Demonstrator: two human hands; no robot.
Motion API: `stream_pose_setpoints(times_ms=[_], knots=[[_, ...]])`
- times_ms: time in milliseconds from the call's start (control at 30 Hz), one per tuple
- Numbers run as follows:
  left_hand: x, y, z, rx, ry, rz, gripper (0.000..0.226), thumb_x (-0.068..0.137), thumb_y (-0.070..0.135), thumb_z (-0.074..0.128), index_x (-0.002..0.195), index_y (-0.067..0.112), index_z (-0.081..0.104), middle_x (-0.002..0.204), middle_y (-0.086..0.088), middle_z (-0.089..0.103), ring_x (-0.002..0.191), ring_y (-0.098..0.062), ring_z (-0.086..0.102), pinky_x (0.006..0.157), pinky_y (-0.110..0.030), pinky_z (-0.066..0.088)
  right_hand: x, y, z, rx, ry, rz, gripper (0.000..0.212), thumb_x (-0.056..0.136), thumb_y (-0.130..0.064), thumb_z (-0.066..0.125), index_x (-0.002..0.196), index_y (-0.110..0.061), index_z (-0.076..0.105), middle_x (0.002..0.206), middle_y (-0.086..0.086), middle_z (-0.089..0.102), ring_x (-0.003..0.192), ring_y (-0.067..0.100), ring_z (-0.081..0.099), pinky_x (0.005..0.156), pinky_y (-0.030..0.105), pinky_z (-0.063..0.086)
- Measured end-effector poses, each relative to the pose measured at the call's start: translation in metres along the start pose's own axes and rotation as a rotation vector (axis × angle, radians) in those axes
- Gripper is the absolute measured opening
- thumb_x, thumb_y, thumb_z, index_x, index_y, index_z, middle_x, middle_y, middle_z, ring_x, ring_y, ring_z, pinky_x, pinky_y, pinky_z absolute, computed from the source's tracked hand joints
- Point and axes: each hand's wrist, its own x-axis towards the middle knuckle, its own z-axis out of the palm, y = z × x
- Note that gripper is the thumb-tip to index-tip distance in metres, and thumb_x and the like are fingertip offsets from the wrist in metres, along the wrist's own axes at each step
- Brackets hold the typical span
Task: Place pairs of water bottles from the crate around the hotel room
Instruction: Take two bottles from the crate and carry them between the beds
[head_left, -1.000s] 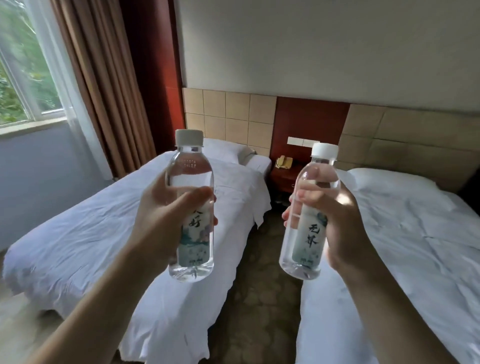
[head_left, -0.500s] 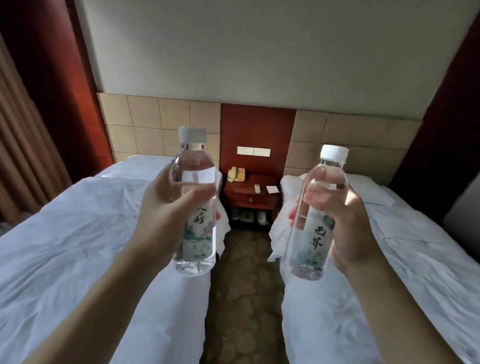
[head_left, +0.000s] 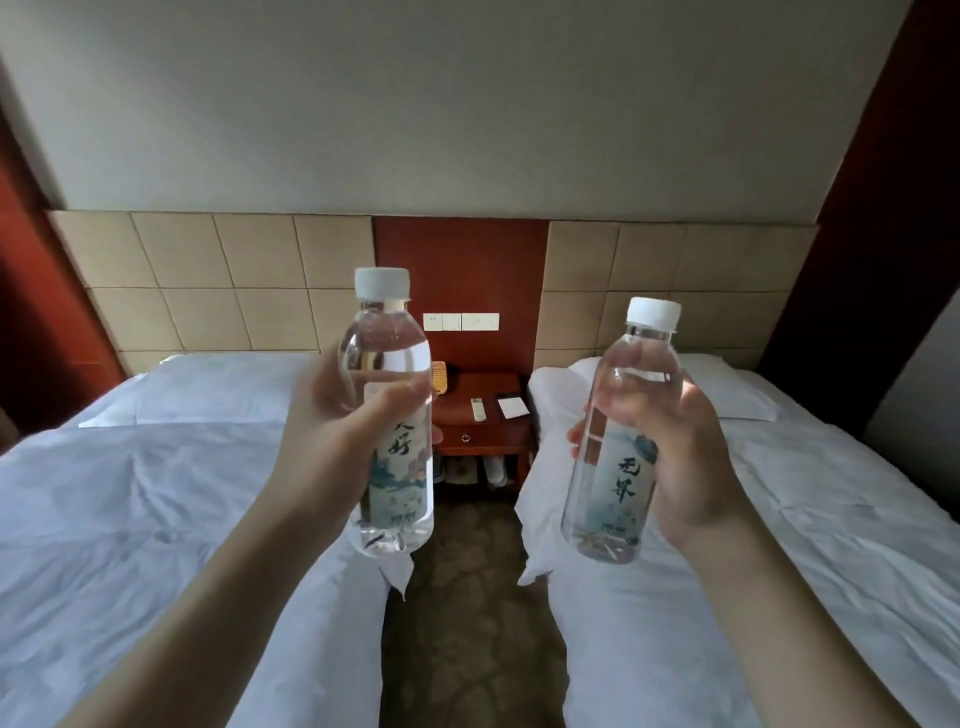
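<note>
While the left hand (head_left: 332, 441) and right hand (head_left: 685, 462) each wrapped an upright bottle, the far nightstand (head_left: 480, 410) between the beds seemed the best place to set them, side by side.

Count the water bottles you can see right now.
2. One bottle is upright in the left hand; the other bottle is tilted in the right hand. No others are visible.

Dim, soft light, wide-angle bending at edges
</note>
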Motion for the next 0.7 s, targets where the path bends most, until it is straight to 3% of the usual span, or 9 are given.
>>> stream_pose_setpoints(times_ms=[133, 200, 300, 433, 700], knots=[[0.078, -0.037, 0.026, -0.009, 0.013, -0.007, 0.042, 0.063, 0.041, 0.07, 0.101, 0.024, 0.063, 0.089, -0.01, 0.071, 0.076, -0.033, 0.072, 0.069, -0.044, 0.059, 0.086, 0.034, -0.016, 0.01, -0.033, 0.02, 0.044, 0.06, -0.031, 0.071, 0.101, -0.018, 0.06, 0.085, 0.012, 0.062, 0.076, 0.037, 0.068, 0.069, 0.047, 0.059], [0.111, -0.051, 0.035, -0.023, 0.027, -0.016, 0.034, 0.063, 0.041, 0.07, 0.094, 0.028, 0.065, 0.088, -0.011, 0.071, 0.074, -0.033, 0.072, 0.069, -0.043, 0.06, 0.125, 0.048, -0.021, -0.014, -0.042, 0.033, 0.044, 0.06, -0.033, 0.072, 0.101, -0.02, 0.061, 0.087, 0.013, 0.063, 0.081, 0.041, 0.068, 0.075, 0.054, 0.059], [0.161, -0.072, 0.044, -0.038, 0.057, -0.043, 0.043, 0.061, 0.042, 0.07, 0.1, 0.023, 0.063, 0.087, -0.011, 0.072, 0.072, -0.033, 0.073, 0.065, -0.038, 0.058, 0.181, 0.067, -0.026, -0.027, -0.047, 0.051, 0.045, 0.059, -0.035, 0.072, 0.101, -0.021, 0.062, 0.089, 0.014, 0.064, 0.086, 0.044, 0.068, 0.08, 0.058, 0.057], [0.236, -0.105, 0.051, -0.022, 0.055, -0.033, 0.053, 0.061, 0.043, 0.07, 0.107, 0.018, 0.061, 0.086, -0.009, 0.073, 0.07, -0.032, 0.073, 0.063, -0.035, 0.058, 0.257, 0.1, -0.026, -0.012, -0.062, 0.07, 0.045, 0.057, -0.036, 0.073, 0.098, -0.022, 0.063, 0.084, 0.011, 0.065, 0.082, 0.041, 0.069, 0.077, 0.053, 0.058], [0.403, -0.19, 0.055, -0.066, -0.015, 0.008, 0.039, 0.073, 0.037, 0.07, 0.109, 0.023, 0.062, 0.08, -0.002, 0.071, 0.066, -0.021, 0.072, 0.058, -0.029, 0.057, 0.413, 0.185, -0.006, 0.027, -0.021, 0.095, 0.059, 0.056, -0.032, 0.076, 0.108, -0.011, 0.057, 0.081, 0.01, 0.066, 0.071, 0.035, 0.071, 0.067, 0.041, 0.058]])
